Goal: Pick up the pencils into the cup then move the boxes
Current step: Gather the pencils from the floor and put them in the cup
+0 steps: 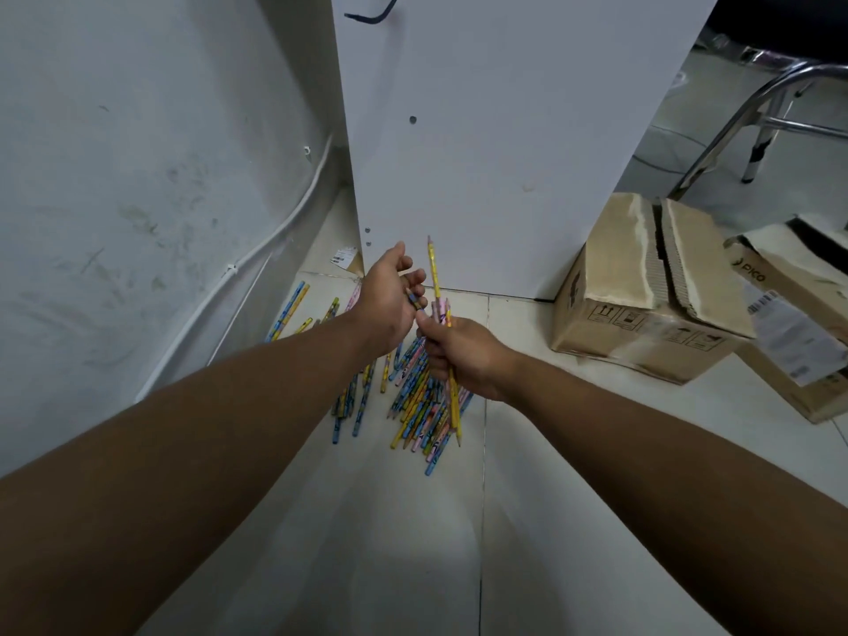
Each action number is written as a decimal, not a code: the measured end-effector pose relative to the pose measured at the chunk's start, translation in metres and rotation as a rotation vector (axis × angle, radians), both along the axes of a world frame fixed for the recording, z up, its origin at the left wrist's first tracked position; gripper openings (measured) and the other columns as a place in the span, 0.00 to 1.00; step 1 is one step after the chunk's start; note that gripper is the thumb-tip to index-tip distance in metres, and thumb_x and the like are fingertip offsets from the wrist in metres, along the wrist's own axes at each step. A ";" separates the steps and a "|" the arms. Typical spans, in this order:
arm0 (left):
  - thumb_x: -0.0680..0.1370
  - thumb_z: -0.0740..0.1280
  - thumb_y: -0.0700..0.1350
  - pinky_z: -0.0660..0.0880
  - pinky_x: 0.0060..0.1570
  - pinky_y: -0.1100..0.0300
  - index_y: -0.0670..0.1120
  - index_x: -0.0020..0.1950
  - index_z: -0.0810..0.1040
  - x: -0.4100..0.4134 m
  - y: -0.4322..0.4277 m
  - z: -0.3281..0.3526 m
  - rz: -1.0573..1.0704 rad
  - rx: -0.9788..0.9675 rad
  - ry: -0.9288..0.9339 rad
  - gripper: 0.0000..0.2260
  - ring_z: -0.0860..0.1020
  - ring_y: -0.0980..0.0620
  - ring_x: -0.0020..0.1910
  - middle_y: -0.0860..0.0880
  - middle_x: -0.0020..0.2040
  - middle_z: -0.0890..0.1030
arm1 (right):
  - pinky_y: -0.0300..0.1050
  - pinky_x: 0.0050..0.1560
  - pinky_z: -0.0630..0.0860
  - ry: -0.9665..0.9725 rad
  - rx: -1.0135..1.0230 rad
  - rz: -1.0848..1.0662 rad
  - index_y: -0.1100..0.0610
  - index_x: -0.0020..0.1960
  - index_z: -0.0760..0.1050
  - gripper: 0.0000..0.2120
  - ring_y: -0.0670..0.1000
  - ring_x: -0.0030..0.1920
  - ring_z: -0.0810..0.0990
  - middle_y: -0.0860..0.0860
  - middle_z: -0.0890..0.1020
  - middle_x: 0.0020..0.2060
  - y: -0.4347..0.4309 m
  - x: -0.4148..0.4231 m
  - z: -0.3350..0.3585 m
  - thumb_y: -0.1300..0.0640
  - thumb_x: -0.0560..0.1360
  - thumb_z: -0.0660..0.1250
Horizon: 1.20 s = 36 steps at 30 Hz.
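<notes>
Head view, looking down past two bare forearms to a tiled floor [573, 498]. On it, a loose heap of pencils [415, 408] directly under both hands and in front of a white panel [504, 130]. A few stray pencils [293, 305] further left, near the wall. No cup anywhere in view.

Right hand [463, 355] with fingers [433, 348] curled round a small bundle: a yellow pencil [433, 268] and at least one pink one. Left hand [385, 305] just beside it, almost touching, fingers [415, 280] curled in and seemingly pinching the end of a blue pencil [415, 299]. Hard to tell whether firmly gripped or only being passed across.

Yellow pencil near upright, long axis running away from the body, point up toward the panel as far as can be told. Heap below lying flat, roughly parallel, long axes near-to-far with a slight fan.

Likely handling: light, stiff, thin and smooth, so prone to rolling and to sliding out of a slack bundle. Best taken mid-shaft, several at once, ends aligned.

To the right, two cardboard boxes [642, 286], close together, with no hand on them. Probably bulky rather than heavy, top flaps torn, so safer held by the lower edges
</notes>
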<state>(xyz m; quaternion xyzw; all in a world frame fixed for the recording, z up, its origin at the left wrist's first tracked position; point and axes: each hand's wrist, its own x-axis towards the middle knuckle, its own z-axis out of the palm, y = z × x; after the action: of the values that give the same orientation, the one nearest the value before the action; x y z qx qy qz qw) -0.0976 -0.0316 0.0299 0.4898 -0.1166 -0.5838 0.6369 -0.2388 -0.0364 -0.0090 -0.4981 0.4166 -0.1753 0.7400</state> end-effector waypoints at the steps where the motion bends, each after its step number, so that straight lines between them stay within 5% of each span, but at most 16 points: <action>1: 0.86 0.61 0.54 0.73 0.43 0.55 0.46 0.48 0.72 -0.001 -0.001 -0.002 -0.008 0.013 -0.044 0.14 0.75 0.49 0.39 0.45 0.45 0.80 | 0.44 0.32 0.61 -0.029 0.011 -0.015 0.55 0.43 0.68 0.17 0.49 0.30 0.59 0.51 0.60 0.31 -0.004 -0.005 -0.001 0.47 0.87 0.63; 4: 0.85 0.61 0.53 0.76 0.53 0.52 0.47 0.50 0.76 0.000 -0.007 -0.018 -0.037 0.124 -0.283 0.12 0.79 0.49 0.50 0.46 0.52 0.82 | 0.44 0.31 0.65 -0.073 0.057 -0.142 0.55 0.44 0.68 0.17 0.49 0.28 0.64 0.51 0.63 0.29 -0.015 -0.022 -0.007 0.48 0.89 0.59; 8: 0.84 0.61 0.39 0.67 0.33 0.59 0.45 0.43 0.71 0.001 -0.007 -0.057 -0.533 0.465 -0.990 0.09 0.67 0.53 0.32 0.48 0.37 0.69 | 0.46 0.32 0.67 -0.040 0.084 -0.324 0.59 0.56 0.71 0.11 0.50 0.28 0.65 0.50 0.67 0.30 -0.026 -0.047 -0.024 0.52 0.90 0.58; 12: 0.83 0.63 0.48 0.64 0.30 0.61 0.45 0.36 0.64 -0.009 -0.004 -0.089 -0.815 0.470 -1.345 0.18 0.65 0.53 0.28 0.48 0.33 0.67 | 0.43 0.27 0.60 0.018 0.132 -0.380 0.59 0.59 0.71 0.11 0.47 0.27 0.56 0.47 0.60 0.27 -0.031 -0.064 -0.039 0.51 0.90 0.56; 16: 0.81 0.68 0.56 0.72 0.32 0.60 0.41 0.59 0.72 -0.029 -0.004 -0.100 -0.804 0.481 -1.466 0.19 0.77 0.50 0.40 0.45 0.49 0.78 | 0.41 0.25 0.59 0.037 0.183 -0.409 0.59 0.59 0.73 0.12 0.46 0.25 0.57 0.47 0.61 0.26 -0.031 -0.074 -0.046 0.51 0.90 0.57; 18: 0.80 0.69 0.60 0.79 0.52 0.54 0.39 0.75 0.65 -0.039 -0.006 -0.104 -0.807 0.521 -1.533 0.33 0.78 0.41 0.61 0.39 0.71 0.71 | 0.40 0.24 0.59 0.030 0.205 -0.412 0.59 0.58 0.73 0.12 0.46 0.25 0.57 0.46 0.61 0.25 -0.030 -0.076 -0.047 0.51 0.90 0.57; 20: 0.80 0.68 0.62 0.73 0.69 0.46 0.37 0.82 0.55 -0.045 -0.008 -0.110 -0.813 0.578 -1.619 0.42 0.68 0.36 0.76 0.36 0.81 0.59 | 0.40 0.24 0.59 0.021 0.221 -0.410 0.59 0.57 0.73 0.12 0.46 0.25 0.57 0.46 0.61 0.25 -0.028 -0.078 -0.047 0.51 0.89 0.58; 22: 0.81 0.68 0.58 0.75 0.67 0.47 0.35 0.80 0.59 -0.051 -0.013 -0.115 -0.817 0.604 -1.652 0.38 0.71 0.37 0.74 0.36 0.78 0.65 | 0.40 0.25 0.59 0.019 0.232 -0.414 0.58 0.57 0.74 0.12 0.46 0.25 0.57 0.46 0.61 0.26 -0.029 -0.084 -0.050 0.51 0.89 0.58; 24: 0.82 0.68 0.49 0.79 0.59 0.48 0.36 0.70 0.73 -0.054 -0.019 -0.119 -0.796 0.544 -1.609 0.22 0.79 0.38 0.64 0.37 0.66 0.78 | 0.40 0.25 0.59 0.021 0.239 -0.422 0.58 0.57 0.74 0.12 0.46 0.26 0.57 0.47 0.61 0.26 -0.030 -0.090 -0.052 0.51 0.89 0.58; 26: 0.82 0.64 0.43 0.79 0.58 0.48 0.37 0.64 0.77 -0.057 -0.020 -0.122 -0.837 0.499 -1.655 0.14 0.81 0.38 0.60 0.38 0.60 0.81 | 0.40 0.26 0.59 0.026 0.244 -0.437 0.59 0.58 0.75 0.12 0.46 0.27 0.57 0.47 0.61 0.26 -0.032 -0.097 -0.054 0.51 0.89 0.58; 32: 0.85 0.57 0.35 0.74 0.66 0.51 0.33 0.71 0.68 -0.050 -0.010 -0.130 -0.797 0.486 -1.742 0.15 0.73 0.41 0.67 0.36 0.69 0.71 | 0.41 0.26 0.59 0.047 0.240 -0.469 0.59 0.60 0.75 0.12 0.46 0.26 0.58 0.47 0.63 0.26 -0.038 -0.103 -0.059 0.52 0.89 0.59; 36: 0.85 0.59 0.38 0.77 0.57 0.47 0.35 0.70 0.67 -0.031 -0.013 -0.117 -0.693 0.362 -1.753 0.14 0.78 0.40 0.60 0.36 0.67 0.73 | 0.41 0.26 0.59 0.053 0.227 -0.460 0.59 0.59 0.75 0.12 0.46 0.26 0.58 0.47 0.62 0.26 -0.039 -0.095 -0.055 0.51 0.89 0.59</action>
<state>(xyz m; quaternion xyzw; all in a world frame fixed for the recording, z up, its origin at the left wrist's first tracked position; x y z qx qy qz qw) -0.1285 -0.0450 -0.0876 0.7816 -0.5980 -0.1750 0.0302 -0.3342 -0.0753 -0.0640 -0.3084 0.5550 -0.2779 0.7209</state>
